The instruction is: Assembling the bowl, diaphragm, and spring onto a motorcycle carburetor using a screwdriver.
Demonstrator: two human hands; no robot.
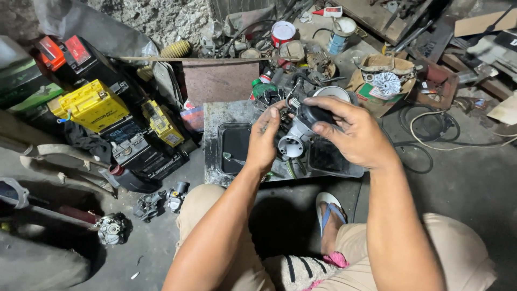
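A grey metal carburetor [295, 141] with a black cap on top is held up between both hands, above a low stained work block [212, 121]. My left hand [264, 144] grips its left side, fingers curled around the body. My right hand [351, 132] wraps the black cap and right side from above. The carburetor's round open bore faces down toward me. My bent knees and a foot in a blue-strapped sandal [329, 213] are below.
Two black rectangular trays [234, 146] sit on the block. Yellow batteries [92, 105] and black battery cases lie at left. Loose carburetors [148, 206] rest on the concrete floor. Cans [283, 32], a cardboard box holding a metal fan part [385, 82] and cables [431, 129] crowd the back and right.
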